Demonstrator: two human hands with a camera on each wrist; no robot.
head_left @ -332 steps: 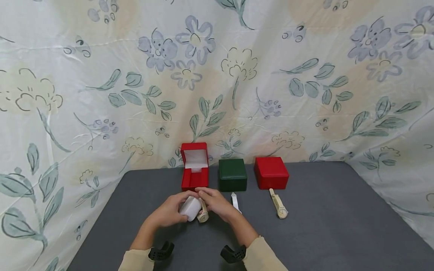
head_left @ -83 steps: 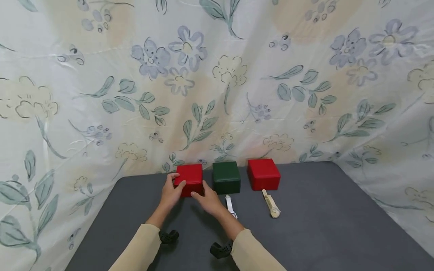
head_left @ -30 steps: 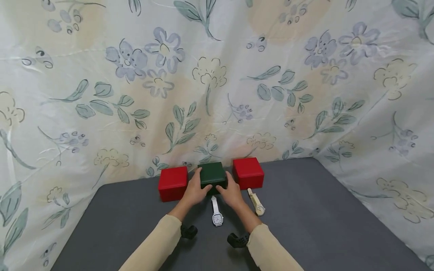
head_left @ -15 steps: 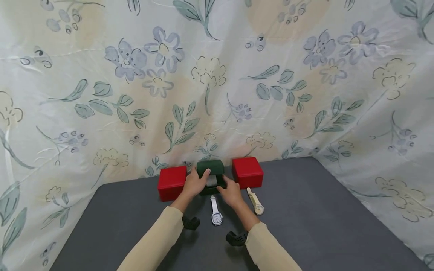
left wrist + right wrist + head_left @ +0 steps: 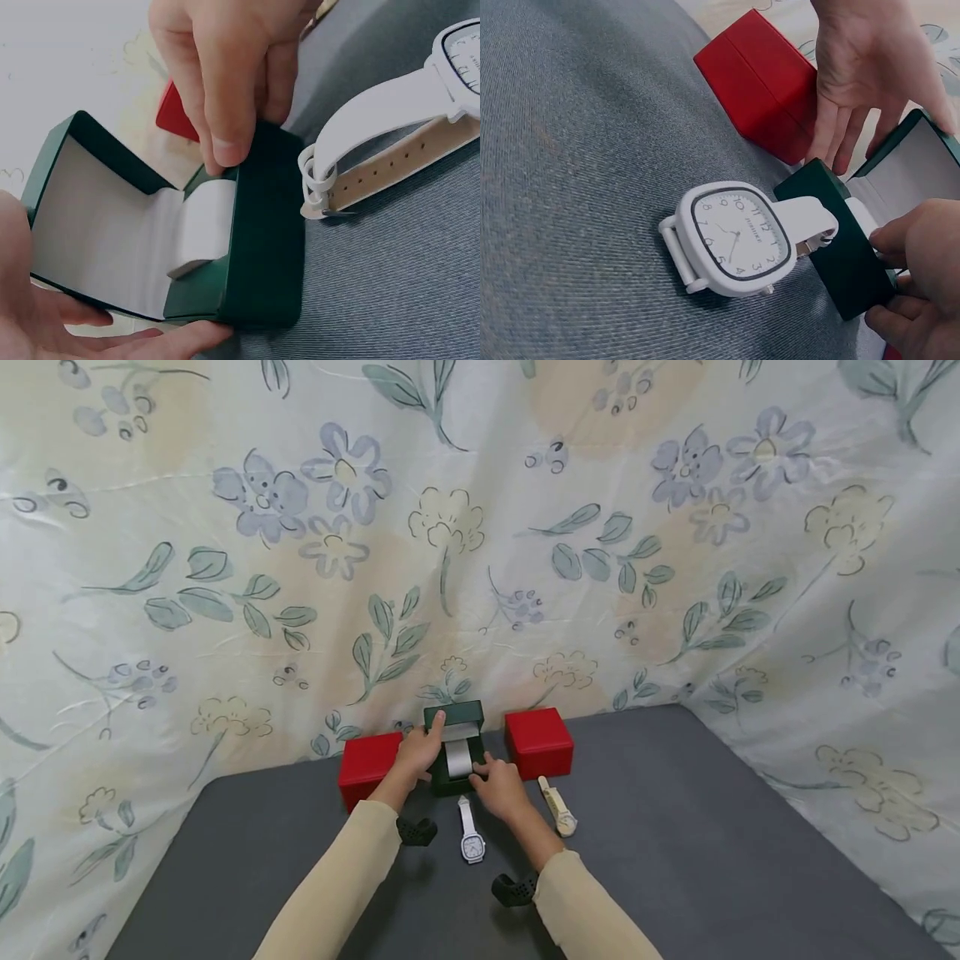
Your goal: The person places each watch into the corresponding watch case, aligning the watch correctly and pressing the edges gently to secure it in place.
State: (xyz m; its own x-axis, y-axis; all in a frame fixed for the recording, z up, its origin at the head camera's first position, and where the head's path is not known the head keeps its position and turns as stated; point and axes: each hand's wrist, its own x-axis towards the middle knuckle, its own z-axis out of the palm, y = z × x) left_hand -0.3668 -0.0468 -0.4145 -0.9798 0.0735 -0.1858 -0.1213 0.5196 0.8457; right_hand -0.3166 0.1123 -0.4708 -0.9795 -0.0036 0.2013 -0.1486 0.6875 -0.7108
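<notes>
Green box, one, on the grey table, taken here as the centre of the dial, with 12 o'clock pointing away from the person; lid raised at 12 o'clock, white-lined; white cushion seated inside. Left hand, at about 10 o'clock: fingers extended and unclenched, lying along the box's left side, thumb against the raised lid. Right hand, at about 4 o'clock: fingers bent, gripping the box at its right wall, fingertips close by the cushion; whether they also touch it cannot be told. White watch, at 6 o'clock, between the forearms: strap fastened in a loop, buckle end toward the box and just beside its front wall, squarish numbered dial nearest the person; neither hand holds it. Cream watch, at 4 o'clock, beyond the right hand: strap end up toward 12, round dial toward the person. Red boxes, two, both closed: left red box at 9 o'clock, near the left forearm; right red box at 3 o'clock, apart from the green one. Backdrop, at 12 o'clock: pale cloth, printed with flowers and leaves. Sleeves, beige, on both arms.
</notes>
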